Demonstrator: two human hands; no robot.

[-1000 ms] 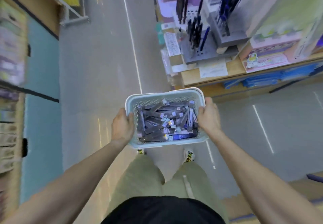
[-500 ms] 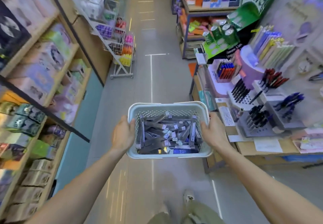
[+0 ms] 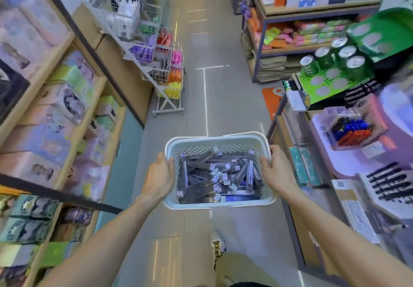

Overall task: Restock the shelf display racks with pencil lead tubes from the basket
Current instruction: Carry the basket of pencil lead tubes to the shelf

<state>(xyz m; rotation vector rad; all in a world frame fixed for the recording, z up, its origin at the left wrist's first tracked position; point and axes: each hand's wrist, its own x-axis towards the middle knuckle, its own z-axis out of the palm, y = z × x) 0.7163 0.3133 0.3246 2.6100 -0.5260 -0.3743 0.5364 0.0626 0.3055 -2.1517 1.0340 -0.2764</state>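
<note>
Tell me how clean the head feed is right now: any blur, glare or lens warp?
Head view: the basket, its pencil lead tubes and both hands, left and right, are fairly sharp; the left shelves and right display smear with motion blur; wide-angle warp bends the edges; ceiling lights streak on the floor.

Bare aisle floor (image 3: 223,98) ahead; shelves (image 3: 73,98) left, display counter (image 3: 297,152) right
</note>
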